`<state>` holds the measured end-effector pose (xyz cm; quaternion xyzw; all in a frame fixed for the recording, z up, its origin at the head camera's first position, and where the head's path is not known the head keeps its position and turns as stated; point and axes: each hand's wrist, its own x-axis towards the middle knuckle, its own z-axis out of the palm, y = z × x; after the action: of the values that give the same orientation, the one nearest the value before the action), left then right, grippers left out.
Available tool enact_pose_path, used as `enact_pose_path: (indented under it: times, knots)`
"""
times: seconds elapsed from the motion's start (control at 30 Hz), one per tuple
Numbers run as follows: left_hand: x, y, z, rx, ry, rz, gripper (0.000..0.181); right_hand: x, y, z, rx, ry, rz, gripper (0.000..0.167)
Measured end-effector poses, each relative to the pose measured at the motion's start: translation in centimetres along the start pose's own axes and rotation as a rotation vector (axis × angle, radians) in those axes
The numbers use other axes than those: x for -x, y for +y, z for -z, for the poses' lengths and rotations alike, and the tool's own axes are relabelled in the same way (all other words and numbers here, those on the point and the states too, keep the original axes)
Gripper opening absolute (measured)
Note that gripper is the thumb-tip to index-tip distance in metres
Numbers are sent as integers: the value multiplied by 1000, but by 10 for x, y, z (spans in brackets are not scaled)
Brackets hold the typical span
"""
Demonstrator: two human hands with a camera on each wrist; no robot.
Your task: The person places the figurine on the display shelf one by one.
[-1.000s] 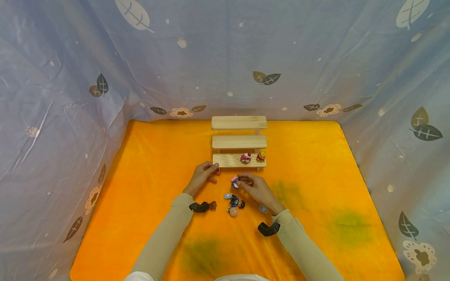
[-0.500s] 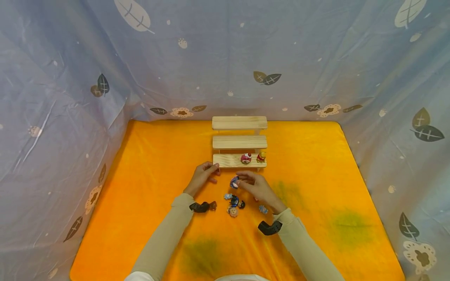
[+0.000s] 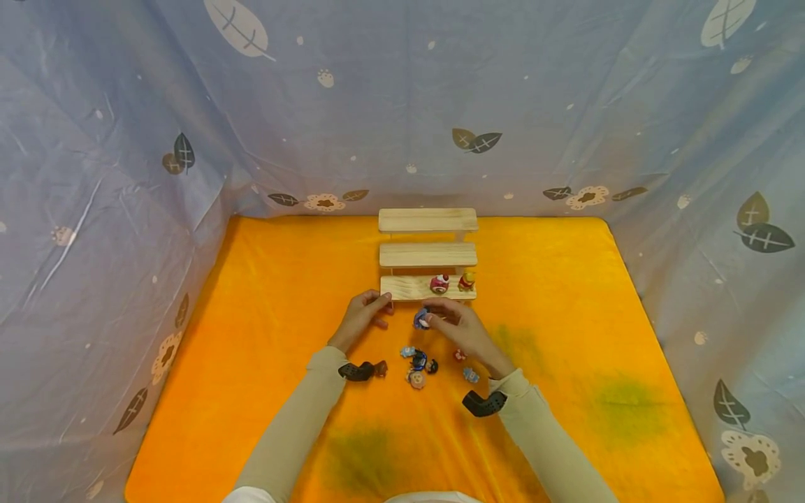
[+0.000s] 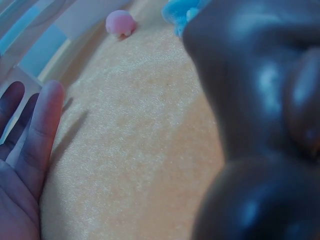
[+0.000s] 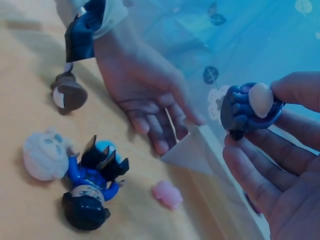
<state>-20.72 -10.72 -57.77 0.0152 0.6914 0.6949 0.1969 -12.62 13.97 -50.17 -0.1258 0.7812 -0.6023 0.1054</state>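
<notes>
My right hand [image 3: 462, 328] pinches a small blue-purple figurine [image 3: 421, 319] between thumb and fingers, just in front of a three-step wooden stand [image 3: 405, 287]. A pale oval part of the figurine [image 5: 261, 100] faces the right wrist camera. At the stand's front left corner is my left hand [image 3: 361, 318], its thumb against the lowest step and its fingers [image 4: 42, 125] extended, gripping nothing. Two figurines stand on that step: a red-and-white one [image 3: 439, 283] and a yellow one in red [image 3: 467, 281]. A pink piece [image 5: 167, 195] lies on the mat below the hands.
On the orange mat [image 3: 283, 279] lie a dark-haired figurine in blue [image 3: 419, 360], a light blue one [image 3: 408, 351], a peach one [image 3: 416, 379], a brown one [image 3: 380, 368], a red one [image 3: 460, 355] and another blue one [image 3: 471, 375]. Patterned curtains [image 3: 409, 105] surround the mat.
My right hand has moved slightly forward, closer to the stand, with the blue-purple figurine turned in its fingers. The red figurine has come out from behind that hand. My left hand stays put.
</notes>
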Motion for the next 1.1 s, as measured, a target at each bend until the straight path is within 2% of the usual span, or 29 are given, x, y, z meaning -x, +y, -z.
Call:
enact_pose_path:
  times: [0.23,0.37,0.77,0.97,1.1]
  knots:
    - [0,0,1,5,-8,-2,41,-4,-7,3,23,18,30,41]
    - [-1,0,1,-4,-7,2,42,-8,-11,5,-4,43,35,42]
    - [0,-1,1,-25,-5,2,45,-15,-20,10,-30,68,120,36]
    - [1,2,0,-16,-4,-10,44,-17,-25,13,-53,76,123,35]
    - [1,2,0,-12,-4,-13,43,-18,-25,14,-32,92,117,35]
